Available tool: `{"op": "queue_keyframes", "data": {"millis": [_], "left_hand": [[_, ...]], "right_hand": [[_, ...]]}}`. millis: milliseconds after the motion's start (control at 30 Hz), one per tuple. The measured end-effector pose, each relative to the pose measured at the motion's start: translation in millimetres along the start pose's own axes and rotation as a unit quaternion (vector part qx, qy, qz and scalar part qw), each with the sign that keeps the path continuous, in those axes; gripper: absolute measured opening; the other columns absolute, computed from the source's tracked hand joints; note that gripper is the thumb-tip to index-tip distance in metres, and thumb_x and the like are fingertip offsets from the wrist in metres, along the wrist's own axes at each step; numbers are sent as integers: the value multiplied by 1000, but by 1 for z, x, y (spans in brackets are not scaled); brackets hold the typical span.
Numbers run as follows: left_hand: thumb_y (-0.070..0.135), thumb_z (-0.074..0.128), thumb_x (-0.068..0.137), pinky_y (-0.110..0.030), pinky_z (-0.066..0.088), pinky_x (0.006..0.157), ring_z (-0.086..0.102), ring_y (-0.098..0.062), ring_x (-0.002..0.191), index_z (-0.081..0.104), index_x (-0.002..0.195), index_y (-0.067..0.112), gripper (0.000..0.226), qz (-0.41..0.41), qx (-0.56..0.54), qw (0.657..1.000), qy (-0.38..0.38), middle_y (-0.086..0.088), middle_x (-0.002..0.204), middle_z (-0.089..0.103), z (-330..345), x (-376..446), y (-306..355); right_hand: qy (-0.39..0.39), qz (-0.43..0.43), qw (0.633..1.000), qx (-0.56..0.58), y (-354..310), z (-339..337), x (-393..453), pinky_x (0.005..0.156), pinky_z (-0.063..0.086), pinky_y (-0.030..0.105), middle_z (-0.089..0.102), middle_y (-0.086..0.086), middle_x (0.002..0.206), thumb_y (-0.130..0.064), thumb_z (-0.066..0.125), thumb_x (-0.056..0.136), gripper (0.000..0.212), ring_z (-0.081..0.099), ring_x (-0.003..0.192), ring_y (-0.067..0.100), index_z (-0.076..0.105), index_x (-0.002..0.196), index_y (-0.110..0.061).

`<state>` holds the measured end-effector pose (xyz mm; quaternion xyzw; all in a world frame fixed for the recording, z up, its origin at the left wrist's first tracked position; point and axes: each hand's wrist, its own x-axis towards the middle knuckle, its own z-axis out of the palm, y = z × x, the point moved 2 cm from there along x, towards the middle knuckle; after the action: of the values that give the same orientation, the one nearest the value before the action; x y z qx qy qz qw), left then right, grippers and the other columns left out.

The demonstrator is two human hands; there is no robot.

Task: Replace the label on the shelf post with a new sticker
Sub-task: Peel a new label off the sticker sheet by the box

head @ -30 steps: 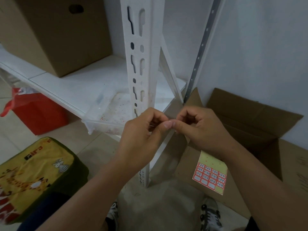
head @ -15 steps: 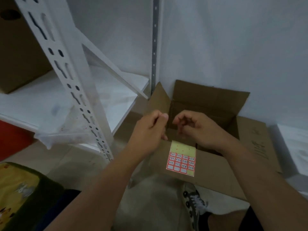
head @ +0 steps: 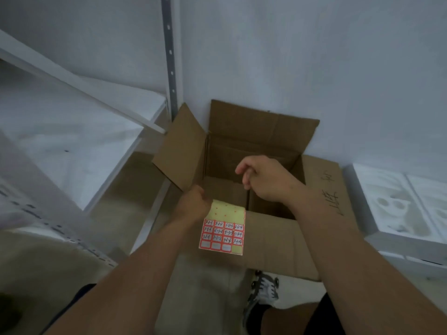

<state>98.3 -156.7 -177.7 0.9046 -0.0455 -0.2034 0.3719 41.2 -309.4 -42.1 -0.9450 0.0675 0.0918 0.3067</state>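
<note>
Your left hand (head: 193,204) pinches the sticker sheet (head: 223,228) at its top, over the open cardboard box (head: 273,240). Your right hand (head: 263,180) hangs loosely curled above the box, apparently holding nothing. Shelf post (head: 55,228) blurred at left; new sticker evidently not yet applied.

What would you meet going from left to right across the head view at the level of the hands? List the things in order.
White shelf board → left hand → sticker sheet → right hand → outer flap of the cardboard box → white foam tray.
</note>
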Motion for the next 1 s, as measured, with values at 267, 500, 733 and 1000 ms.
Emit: {"op": "queue_keyframes", "data": {"millis": [267,500,733,1000], "left_hand": [[66,53,84,-48,28,110,25,-33,140,36,142,20,76,-22,156,986,-50,-5,145,45,46,35,-21],[34,61,91,-42,31,104,35,-30,131,31,144,21,63,46,182,982,11,-6,142,47,53,28,0],[5,51,96,-33,46,94,52,-25,123,43,138,26,47,58,-148,987,31,-3,135,54,29,9,22],[10,56,97,-42,61,72,71,-26,84,66,110,29,25,53,-370,927,30,-6,114,64,-42,-48,65]], "right_hand": [[8,1,1000,-5,3,-9,27,58,37,21,53,-3,95,-3,33,96,29,53,78,10,52,109,-21],[-3,32,999,-1,18,-13,18,61,37,23,49,2,107,0,36,94,30,52,88,16,54,102,-23],[32,54,998,-26,37,-16,-7,74,46,24,54,-4,110,-20,37,101,21,56,93,12,56,111,-21],[9,93,994,54,28,-13,-40,97,35,29,31,4,149,-39,54,94,56,45,126,19,35,143,-19]]}}
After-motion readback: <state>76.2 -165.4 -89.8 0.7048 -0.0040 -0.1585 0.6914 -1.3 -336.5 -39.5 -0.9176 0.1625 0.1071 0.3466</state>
